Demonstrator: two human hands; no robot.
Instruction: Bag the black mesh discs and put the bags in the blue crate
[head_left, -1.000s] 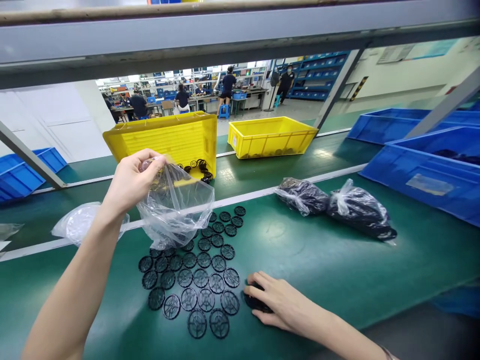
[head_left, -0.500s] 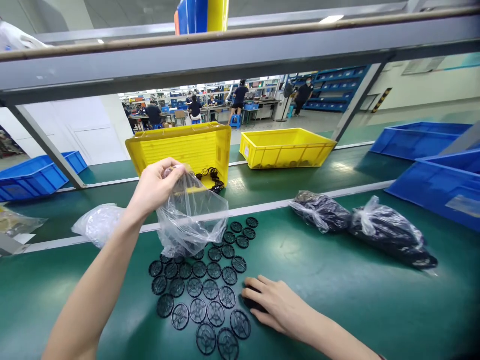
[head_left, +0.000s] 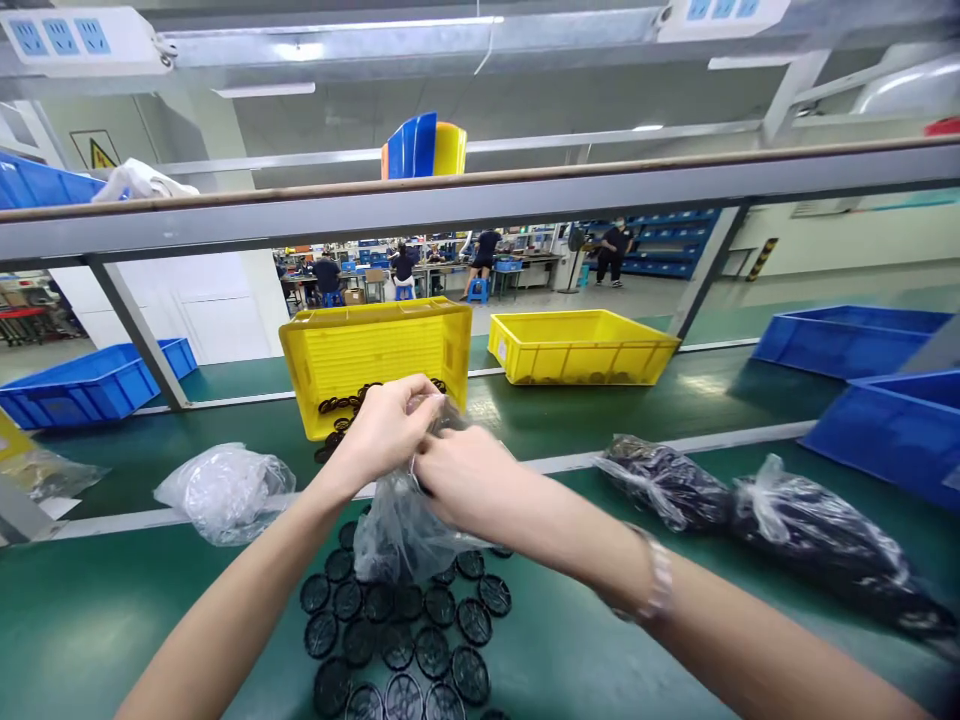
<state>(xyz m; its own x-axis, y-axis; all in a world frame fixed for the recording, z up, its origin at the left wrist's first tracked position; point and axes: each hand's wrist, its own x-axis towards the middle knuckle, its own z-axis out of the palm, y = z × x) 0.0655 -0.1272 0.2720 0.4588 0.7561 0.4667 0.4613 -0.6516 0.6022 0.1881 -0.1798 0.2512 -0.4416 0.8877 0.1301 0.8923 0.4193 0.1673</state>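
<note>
In the head view, my left hand [head_left: 390,425] pinches the top of a clear plastic bag [head_left: 401,535], which hangs over the green work surface. My right hand [head_left: 472,480] is curled at the bag's mouth, against my left hand. A dark curved edge shows under its fingers, apparently a black spoked ring; most of it is hidden. Below the bag, many black spoked rings [head_left: 433,652] lie flat in loose rows, some seen through the plastic.
Behind my hands, a tilted yellow bin [head_left: 375,335] holds more black rings. Another yellow bin [head_left: 585,345] stands to its right. Two filled bags [head_left: 832,540] lie right, a bundle of clear bags [head_left: 225,490] left. Blue bins [head_left: 892,430] flank the bench; a shelf rail [head_left: 525,205] crosses above.
My right hand has risen from the rings on the surface to the bag's mouth, beside my left hand. The camera view has tilted upward.
</note>
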